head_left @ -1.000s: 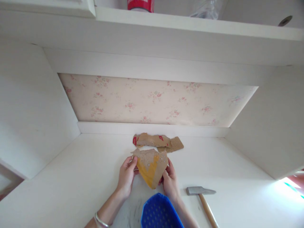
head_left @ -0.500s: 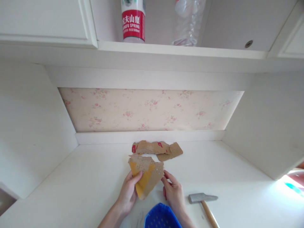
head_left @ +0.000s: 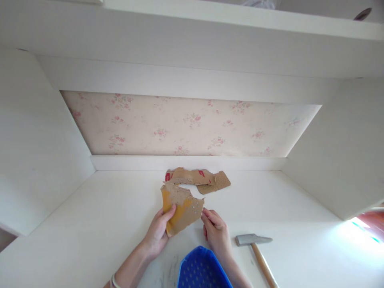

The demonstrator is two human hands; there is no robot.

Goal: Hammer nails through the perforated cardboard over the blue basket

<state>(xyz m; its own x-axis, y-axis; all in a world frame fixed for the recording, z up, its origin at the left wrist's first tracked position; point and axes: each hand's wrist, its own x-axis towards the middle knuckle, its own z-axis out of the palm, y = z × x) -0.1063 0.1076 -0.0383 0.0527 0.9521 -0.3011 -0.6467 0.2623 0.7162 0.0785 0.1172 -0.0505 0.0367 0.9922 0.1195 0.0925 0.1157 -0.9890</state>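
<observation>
The left hand (head_left: 157,233) clamps the torn cardboard (head_left: 185,213) at its eight o'clock, the right hand (head_left: 216,231) pinching its three-o'clock edge!

Left hand (head_left: 156,234) and right hand (head_left: 216,232): both bare. Left forearm (head_left: 133,260) and right forearm (head_left: 232,270): uncovered as far as visible. Left forearm bears a pale, silvery, curved bangle (head_left: 113,281), cut off by the lower border; finer detail indistinct.
</observation>
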